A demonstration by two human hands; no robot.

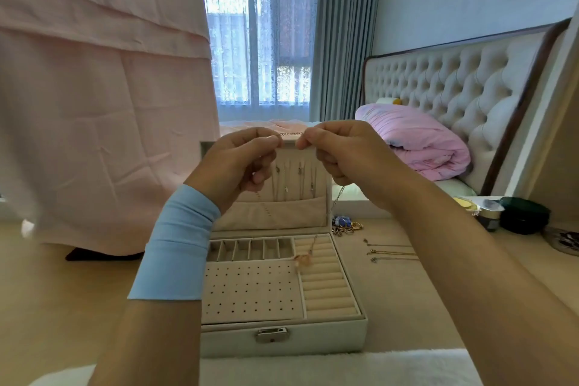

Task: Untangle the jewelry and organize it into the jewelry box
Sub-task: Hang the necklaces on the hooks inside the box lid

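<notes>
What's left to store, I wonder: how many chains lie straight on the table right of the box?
3, parallel beside the jewelry box: far chain, middle chain, near chain. The tangled pile behind them may hide more.

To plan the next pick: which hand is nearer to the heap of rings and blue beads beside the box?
The right hand: it is raised roughly above the heap. The left hand is raised farther left, before the box lid. Both pinch one chain.
</notes>
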